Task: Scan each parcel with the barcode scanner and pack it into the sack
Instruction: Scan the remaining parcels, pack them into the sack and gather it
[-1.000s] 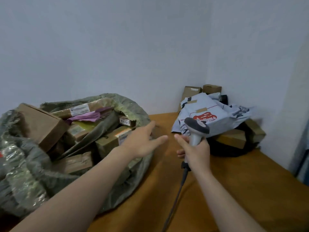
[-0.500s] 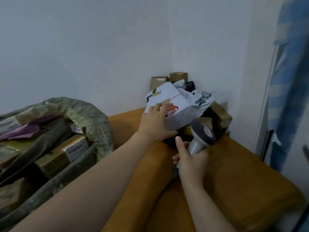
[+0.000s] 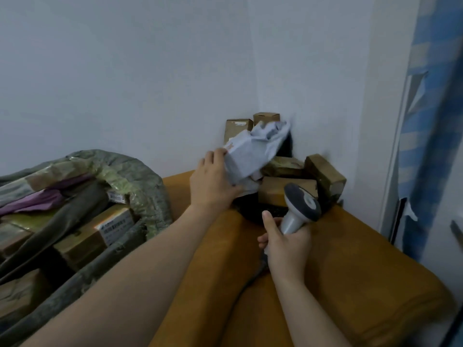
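Grip: left hand clamps the near end of the grey mailer, fingers on its top edge, thumb along the bottom. Half a second ago that hand lay on the mailer, which sat on the pile with its red print up. Now the mailer is raised and tipped up in the wall corner, plain side to camera, with only a sliver of print by the fingertips.

Right hand is wrapped round the scanner handle, much as before, just below the mailer; cable trails toward camera.

Brown cartons and a black item sit under and behind the mailer. Sack lies open at left, well apart, holding a labelled box and a purple mailer. Left forearm crosses the orange table between them. Checked curtain hangs at right.
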`<state>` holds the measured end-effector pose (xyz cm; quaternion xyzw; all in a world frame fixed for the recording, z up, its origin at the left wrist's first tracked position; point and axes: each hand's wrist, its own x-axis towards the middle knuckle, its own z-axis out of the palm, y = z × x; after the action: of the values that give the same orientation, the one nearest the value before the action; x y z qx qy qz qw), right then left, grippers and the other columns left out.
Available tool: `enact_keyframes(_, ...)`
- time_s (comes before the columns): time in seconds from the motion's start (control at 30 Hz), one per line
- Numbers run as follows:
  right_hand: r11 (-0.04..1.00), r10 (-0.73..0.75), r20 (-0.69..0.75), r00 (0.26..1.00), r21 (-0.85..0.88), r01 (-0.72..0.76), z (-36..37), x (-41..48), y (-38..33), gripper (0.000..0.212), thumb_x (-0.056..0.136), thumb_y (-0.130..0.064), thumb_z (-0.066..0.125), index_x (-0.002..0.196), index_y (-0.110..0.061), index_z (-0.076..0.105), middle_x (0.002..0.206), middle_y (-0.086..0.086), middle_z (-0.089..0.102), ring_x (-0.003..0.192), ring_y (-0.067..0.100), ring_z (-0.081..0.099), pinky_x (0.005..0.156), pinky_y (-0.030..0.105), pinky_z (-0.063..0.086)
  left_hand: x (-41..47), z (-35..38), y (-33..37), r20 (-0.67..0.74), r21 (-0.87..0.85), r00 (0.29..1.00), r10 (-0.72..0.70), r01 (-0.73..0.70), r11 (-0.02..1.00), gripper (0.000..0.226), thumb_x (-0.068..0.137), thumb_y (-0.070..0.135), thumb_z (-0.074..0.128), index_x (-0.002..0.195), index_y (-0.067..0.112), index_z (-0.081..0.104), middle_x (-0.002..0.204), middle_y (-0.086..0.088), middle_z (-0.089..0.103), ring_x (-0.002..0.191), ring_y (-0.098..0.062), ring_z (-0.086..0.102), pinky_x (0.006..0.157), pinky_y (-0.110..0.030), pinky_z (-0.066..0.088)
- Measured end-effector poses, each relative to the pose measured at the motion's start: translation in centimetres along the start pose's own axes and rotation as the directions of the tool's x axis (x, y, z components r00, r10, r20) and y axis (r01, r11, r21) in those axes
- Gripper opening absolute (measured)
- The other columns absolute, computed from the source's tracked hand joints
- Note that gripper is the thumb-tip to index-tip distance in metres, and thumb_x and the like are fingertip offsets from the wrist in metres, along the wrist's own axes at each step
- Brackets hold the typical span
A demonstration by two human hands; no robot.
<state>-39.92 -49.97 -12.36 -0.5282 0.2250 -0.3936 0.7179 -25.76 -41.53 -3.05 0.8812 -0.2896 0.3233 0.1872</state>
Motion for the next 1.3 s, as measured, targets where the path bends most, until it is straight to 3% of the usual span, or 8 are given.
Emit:
enact_keyframes(0.17, 1.0, -0.02, 0.107, 0.994, 0.0, 0.021, 0.5, -1.1, -1.4, 0.027, 0.085, -0.023, 0.083, 0.093, -0.003, 0.067, 0.067, 0.009, 0.071, 0.056, 0.015, 0.068, 0.053, 0.025, 0.055, -0.4, -7.7, -2.5, -0.202, -0.325, 0.967, -0.158, 0.086, 0.942, 0.075, 0.069, 0.034, 0.083, 0.136, 0.022, 0.051, 0.129, 0.003, 0.059, 0.117, -0.02, 0.055, 0.087, -0.035, 0.047)
enact_keyframes(0.3, 0.994, -0.102, 0.189, 0.977, -0.011, 0.106, 1.9, -2.1, -3.6, 0.028, 0.083, -0.023, 0.084, 0.101, -0.006, 0.07, 0.087, 0.012, 0.074, 0.067, 0.012, 0.07, 0.055, 0.018, 0.053, -0.5, -13.2, -4.1, -0.263, -0.457, 0.944, -0.201, 0.061, 0.887, 0.057, 0.074, 0.035, 0.075, 0.128, 0.033, 0.056, 0.12, 0.004, 0.061, 0.098, -0.015, 0.062, 0.082, -0.041, 0.056)
enact_keyframes(0.47, 0.969, -0.237, 0.216, 0.947, -0.022, 0.248, 3.7, -3.3, -6.7, 0.046, 0.078, -0.031, 0.088, 0.114, -0.015, 0.066, 0.101, 0.004, 0.073, 0.086, 0.011, 0.072, 0.071, 0.025, 0.062, -1.5, -16.8, -5.5, -0.188, -0.497, 0.952, -0.242, 0.12, 0.86, 0.046, 0.071, 0.047, 0.074, 0.116, 0.043, 0.063, 0.112, 0.003, 0.067, 0.088, -0.022, 0.068, 0.077, -0.048, 0.059)
enact_keyframes(0.57, 0.957, -0.27, 0.242, 0.932, -0.039, 0.288, 4.0, -4.0, -7.9, 0.072, 0.072, -0.038, 0.092, 0.132, -0.018, 0.058, 0.116, -0.012, 0.071, 0.102, -0.001, 0.068, 0.086, 0.024, 0.058, -2.6, -17.7, -6.0, -0.127, -0.507, 0.958, -0.259, 0.161, 0.847, 0.036, 0.076, 0.044, 0.081, 0.11, 0.039, 0.069, 0.108, 0.009, 0.069, 0.083, -0.018, 0.067, 0.078, -0.044, 0.059)
enact_keyframes(0.67, 0.953, -0.26, 0.239, 0.936, -0.092, 0.288, 3.8, -4.4, -7.5, 0.087, 0.066, -0.048, 0.092, 0.139, -0.024, 0.053, 0.13, -0.012, 0.066, 0.119, 0.005, 0.063, 0.1, 0.035, 0.055, -3.9, -17.8, -6.5, -0.119, -0.548, 0.945, -0.305, 0.194, 0.814, 0.032, 0.082, 0.04, 0.081, 0.109, 0.032, 0.066, 0.102, 0.012, 0.067, 0.081, -0.016, 0.067, 0.076, -0.044, 0.059)
enact_keyframes(0.9, 0.957, -0.225, 0.201, 0.953, -0.136, 0.255, 2.8, -5.8, -6.0, 0.077, 0.073, -0.031, 0.092, 0.138, -0.023, 0.052, 0.124, -0.007, 0.069, 0.113, 0.014, 0.067, 0.099, 0.046, 0.057, -7.1, -16.9, -6.6, -0.115, -0.59, 0.875, -0.47, 0.32, 0.741, 0.034, 0.085, 0.053, 0.07, 0.11, 0.038, 0.053, 0.097, -0.004, 0.067, 0.079, -0.021, 0.065, 0.076, -0.044, 0.057)
enact_keyframes(1.07, 0.95, -0.256, 0.19, 0.948, -0.132, 0.283, 2.7, -5.5, -7.0, 0.064, 0.079, -0.029, 0.088, 0.134, -0.023, 0.056, 0.122, -0.01, 0.067, 0.115, 0.012, 0.064, 0.103, 0.042, 0.054, -7.4, -17.2, -7.2, -0.076, -0.682, 0.897, -0.435, 0.272, 0.679, 0.027, 0.088, 0.04, 0.081, 0.109, 0.026, 0.073, 0.096, 0.007, 0.074, 0.074, 0.0, 0.065, 0.066, -0.019, 0.049)
enact_keyframes(1.3, 0.955, -0.222, 0.261, 0.94, -0.139, 0.264, 3.1, -4.8, -7.2, 0.062, 0.077, -0.036, 0.09, 0.129, -0.021, 0.06, 0.115, -0.011, 0.072, 0.107, 0.005, 0.068, 0.098, 0.038, 0.057, -5.3, -17.9, -6.8, -0.088, -0.728, 0.945, -0.316, 0.156, 0.667, 0.043, 0.082, 0.038, 0.087, 0.12, 0.021, 0.074, 0.11, 0.011, 0.074, 0.102, 0.0, 0.069, 0.08, -0.014, 0.054)
